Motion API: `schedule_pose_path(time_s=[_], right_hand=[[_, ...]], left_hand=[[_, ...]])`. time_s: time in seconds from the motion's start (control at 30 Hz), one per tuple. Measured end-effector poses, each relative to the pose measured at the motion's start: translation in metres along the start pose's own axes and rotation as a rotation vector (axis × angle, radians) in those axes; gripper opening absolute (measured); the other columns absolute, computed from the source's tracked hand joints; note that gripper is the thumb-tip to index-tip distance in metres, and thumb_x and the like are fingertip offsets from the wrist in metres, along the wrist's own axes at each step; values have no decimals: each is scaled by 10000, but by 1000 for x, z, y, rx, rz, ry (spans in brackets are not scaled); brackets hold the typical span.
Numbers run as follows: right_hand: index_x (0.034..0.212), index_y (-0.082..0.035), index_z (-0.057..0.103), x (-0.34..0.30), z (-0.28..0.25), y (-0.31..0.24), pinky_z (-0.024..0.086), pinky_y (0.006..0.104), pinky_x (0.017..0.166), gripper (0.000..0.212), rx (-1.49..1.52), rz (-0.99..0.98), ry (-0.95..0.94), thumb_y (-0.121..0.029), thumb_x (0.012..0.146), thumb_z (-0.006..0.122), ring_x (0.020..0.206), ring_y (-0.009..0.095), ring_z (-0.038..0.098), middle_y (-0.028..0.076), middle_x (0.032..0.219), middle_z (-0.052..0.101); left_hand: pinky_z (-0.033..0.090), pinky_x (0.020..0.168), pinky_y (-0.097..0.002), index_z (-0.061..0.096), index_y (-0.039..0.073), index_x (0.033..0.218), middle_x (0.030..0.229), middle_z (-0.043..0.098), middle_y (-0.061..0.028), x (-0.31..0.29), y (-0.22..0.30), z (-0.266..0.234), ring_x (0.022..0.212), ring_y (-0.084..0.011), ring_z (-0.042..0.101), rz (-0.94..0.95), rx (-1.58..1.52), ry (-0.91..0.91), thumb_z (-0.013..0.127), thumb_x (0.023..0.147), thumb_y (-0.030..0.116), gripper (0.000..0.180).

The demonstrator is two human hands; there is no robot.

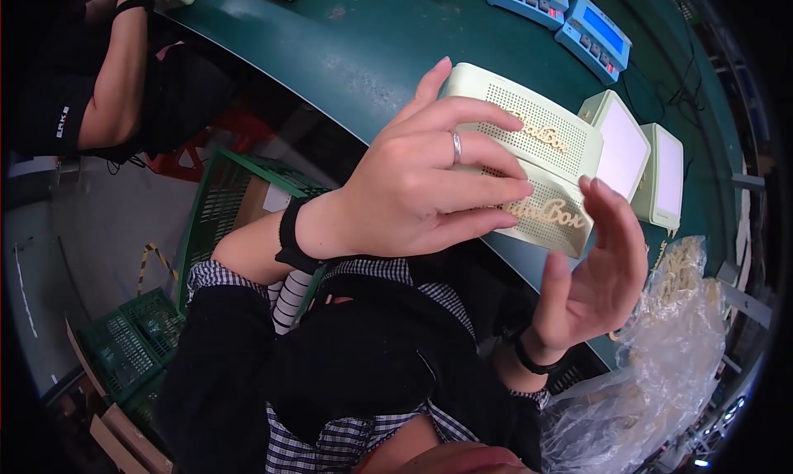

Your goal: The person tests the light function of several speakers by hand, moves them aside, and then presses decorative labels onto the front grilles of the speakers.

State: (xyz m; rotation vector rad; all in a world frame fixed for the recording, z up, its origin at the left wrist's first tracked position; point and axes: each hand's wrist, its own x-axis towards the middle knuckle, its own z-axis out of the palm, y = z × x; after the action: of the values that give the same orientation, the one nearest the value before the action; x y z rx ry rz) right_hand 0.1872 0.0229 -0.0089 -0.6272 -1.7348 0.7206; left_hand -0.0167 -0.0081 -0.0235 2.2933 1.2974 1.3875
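Observation:
Two cream speaker-like boxes with perforated fronts lie side by side on the green table, the farther box [475, 78] and the nearer box [549, 241]. Gold script lettering [549, 139] sits on the farther front. My left hand [421, 173], with a ring on one finger, reaches over both boxes from the left. Its thumb and fingertips are closed at the left end of a second gold lettering badge [566, 216], over the nearer front; the fingers hide part of it. Beside the nearer box's right edge, my right hand [599, 267] has curved, parted fingers and holds nothing.
Two more cream boxes with pale fronts [624, 152] stand to the right. Blue devices with screens and buttons [595, 40] are at the back. A clear plastic bag [661, 342] with gold pieces lies at right. Green crates [132, 342] stand at lower left; a co-worker's arm [120, 86] shows upper left.

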Motion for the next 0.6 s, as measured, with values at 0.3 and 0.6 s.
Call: schedule_pose_path(time_s=[0.3,0.6], right_hand=[[961,-52,755,7,-6,6,530,318,696,282,-432,-111,-246,28,693,786,897,278,633,99,948,675],[929,-48,758,5,-1,11,529,304,662,263,-393,-101,-187,37,682,791,876,263,615,88,920,672]], left_hand=[[266,1124,-607,782,162,980,1157,688,-34,6,-3,-4,1232,-313,565,-54,-32,-50,819,700,151,283],[309,1112,-574,776,141,1003,1157,687,-67,1,-6,-4,1226,-321,568,-92,-95,-32,813,679,153,326]])
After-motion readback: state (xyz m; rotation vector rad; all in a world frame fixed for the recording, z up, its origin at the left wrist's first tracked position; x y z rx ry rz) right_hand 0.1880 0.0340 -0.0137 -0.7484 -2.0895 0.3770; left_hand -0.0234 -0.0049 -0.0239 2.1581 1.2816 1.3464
